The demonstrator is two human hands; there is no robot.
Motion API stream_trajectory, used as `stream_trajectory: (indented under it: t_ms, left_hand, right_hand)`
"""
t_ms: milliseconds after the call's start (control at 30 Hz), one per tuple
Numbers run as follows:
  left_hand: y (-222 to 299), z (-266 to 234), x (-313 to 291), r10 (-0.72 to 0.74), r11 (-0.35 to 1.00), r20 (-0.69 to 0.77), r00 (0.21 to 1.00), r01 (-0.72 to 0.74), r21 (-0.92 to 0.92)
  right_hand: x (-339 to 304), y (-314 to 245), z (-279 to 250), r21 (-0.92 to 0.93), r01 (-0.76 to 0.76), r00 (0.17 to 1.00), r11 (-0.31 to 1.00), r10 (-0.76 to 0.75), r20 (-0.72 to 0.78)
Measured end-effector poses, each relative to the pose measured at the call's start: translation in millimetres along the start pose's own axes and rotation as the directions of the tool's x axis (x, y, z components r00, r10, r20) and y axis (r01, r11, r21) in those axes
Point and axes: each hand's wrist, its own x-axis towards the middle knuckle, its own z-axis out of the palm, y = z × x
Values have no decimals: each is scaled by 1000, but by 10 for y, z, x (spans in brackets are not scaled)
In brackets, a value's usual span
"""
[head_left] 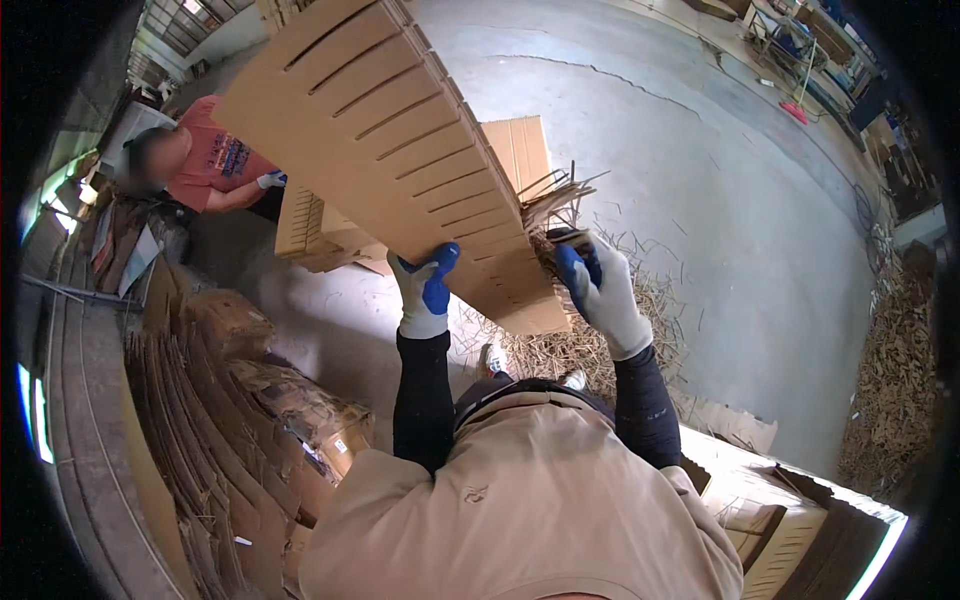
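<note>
- Slotted cardboard (pixel 400 165): above the scrap pile (pixel 595 352); likely light, stiff, weak at slots.
- Left hand (pixel 424 298), left of pile: fingers gripping solid edge, probably best hold.
- Right hand (pixel 606 298), above pile: fingers curled, grip unclear.

A cracked concrete floor (pixel 740 200), stacked cardboard (pixel 190 430) and heaped scraps (pixel 895 390) show a workshop.

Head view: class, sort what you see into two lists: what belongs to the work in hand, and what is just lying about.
In the work:
Slotted cardboard, held by the gloved left hand
Cardboard strips at its edge, beside the gloved right hand

Apparently just lying about:
Cardboard stack, lower left
Scrap heap, far right
</note>
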Motion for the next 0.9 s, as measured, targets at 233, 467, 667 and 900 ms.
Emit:
stream_trajectory:
  t_ms: [233,467,667,900]
  left_hand:
    - [-201,-45,-64,-3,997,16,1000,4,-72]
    - [-260,-99,-170,-57,991,16,998,58,-122]
    - [-313,-182,-217,-68,988,38,997,73,-137]
    - [-281,-164,-234,-42,987,-31,999,36,-156]
  right_hand:
    - [133,-104,-63,-114,200,974,973,-210,-82]
    - [227,-305,-47,173,137,990,975,-143,21]
    - [148,-148,40,346,-85,993,934,52,105]
    - [139,-245,164,412,-9,1000,911,-1,24]
